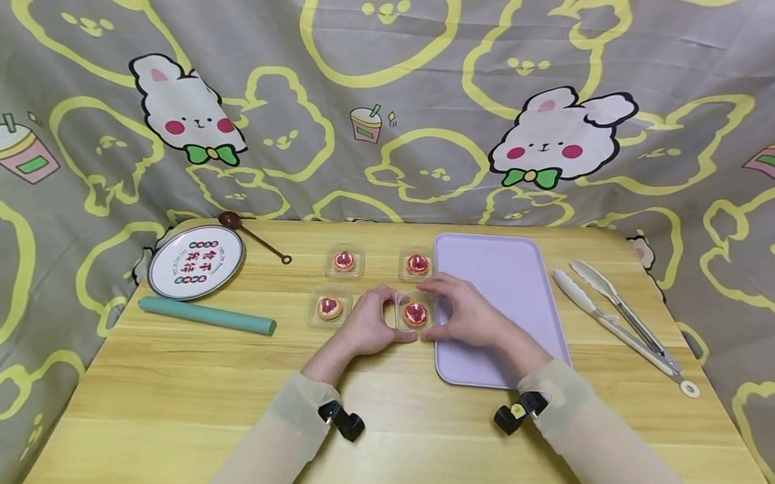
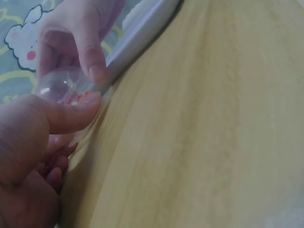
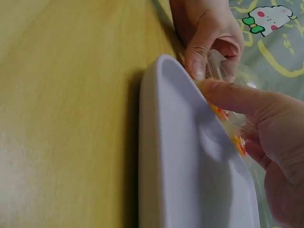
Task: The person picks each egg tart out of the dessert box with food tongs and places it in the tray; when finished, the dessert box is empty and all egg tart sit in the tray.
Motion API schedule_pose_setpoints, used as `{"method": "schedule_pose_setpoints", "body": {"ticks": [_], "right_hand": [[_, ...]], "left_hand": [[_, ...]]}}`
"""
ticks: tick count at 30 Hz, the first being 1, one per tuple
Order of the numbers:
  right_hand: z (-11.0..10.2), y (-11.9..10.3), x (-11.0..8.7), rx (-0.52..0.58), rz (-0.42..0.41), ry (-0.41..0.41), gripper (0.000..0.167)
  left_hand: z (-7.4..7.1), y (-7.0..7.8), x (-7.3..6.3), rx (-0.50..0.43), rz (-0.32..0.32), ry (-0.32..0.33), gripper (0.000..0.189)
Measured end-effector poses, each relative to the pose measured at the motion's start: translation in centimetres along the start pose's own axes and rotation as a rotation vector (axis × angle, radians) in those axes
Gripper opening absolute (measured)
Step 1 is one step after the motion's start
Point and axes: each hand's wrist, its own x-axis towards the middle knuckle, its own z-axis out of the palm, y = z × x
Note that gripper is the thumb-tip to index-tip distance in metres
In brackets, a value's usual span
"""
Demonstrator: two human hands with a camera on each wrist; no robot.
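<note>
We locate the clear plastic box (image 1: 424, 296) with its red-topped tart (image 1: 415, 314) on the near right of a group of four, just left of the lilac tray (image 1: 493, 288). Both hands hold it from opposite sides: the left hand (image 1: 370, 323) at its left side, the right hand (image 1: 465, 312) at its right. We judge that this opposed grip keeps the thin walls from buckling and the tart level.

Finger setting: on each hand the thumb lies at the near edge and the forefinger reaches toward the far edge, so the opening is moderate, about matching the box. The fingers of both hands touch the box and close on its edges. We cannot tell whether its lid is fully seated or its base rests on the table (image 1: 382, 423).

The other boxes, far-left (image 1: 358, 268), far-right (image 1: 405, 272) and near-left (image 1: 313, 314), stand apart, probably to leave room for fingers between them. The tongs (image 1: 625, 325) lie right of the tray with the ring end near, presumably for easy right-hand pickup. We find the plate (image 1: 157, 270), spoon (image 1: 257, 239) and teal rod (image 1: 207, 315) on the left, well apart from both hands.
</note>
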Motion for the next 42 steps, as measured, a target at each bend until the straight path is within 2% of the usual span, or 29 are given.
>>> {"method": "schedule_pose_setpoints", "body": {"ticks": [4, 11, 17, 23, 25, 28, 31, 34, 39, 42], "right_hand": [[0.0, -0.5, -0.1, -0.010, -0.011, 0.011, 0.085], [-0.3, -0.8, -0.3, -0.003, 0.012, 0.019, 0.084], [-1.3, -1.4, -0.6, 0.002, 0.007, 0.052, 0.081], [-2.5, -2.3, -1.2, 0.024, -0.050, 0.089, 0.078], [-2.8, -2.7, -1.4, 0.036, -0.065, 0.101, 0.077], [-3.1, -3.2, -1.8, 0.060, -0.070, 0.121, 0.076], [-3.1, -3.8, -2.1, 0.138, -0.058, 0.133, 0.076], [-3.0, -4.2, -2.5, 0.284, -0.024, 0.136, 0.077], [-2.8, -4.3, -3.1, 0.575, 0.029, 0.109, 0.075], [-2.8, -4.2, -3.5, 0.658, 0.053, 0.091, 0.071]], "left_hand": [[-0.2, 0.0, -0.2, 0.036, 0.025, -0.010, 0.068], [-0.6, 0.0, -0.4, 0.060, 0.016, -0.041, 0.080], [-0.9, 0.0, -1.1, 0.055, 0.023, -0.018, 0.094], [-1.9, 1.4, -2.6, -0.006, 0.090, 0.000, 0.112], [-2.3, 2.1, -2.9, -0.063, 0.135, 0.003, 0.110], [-2.7, 3.0, -3.1, -0.195, 0.223, 0.007, 0.095], [-2.9, 3.6, -3.2, -0.307, 0.264, 0.014, 0.074], [-3.0, 4.2, -3.6, -0.370, 0.251, 0.039, 0.063], [-3.2, 4.6, -3.8, -0.430, 0.218, 0.060, 0.059], [-3.3, 4.6, -3.8, -0.433, 0.221, 0.047, 0.059]]}}
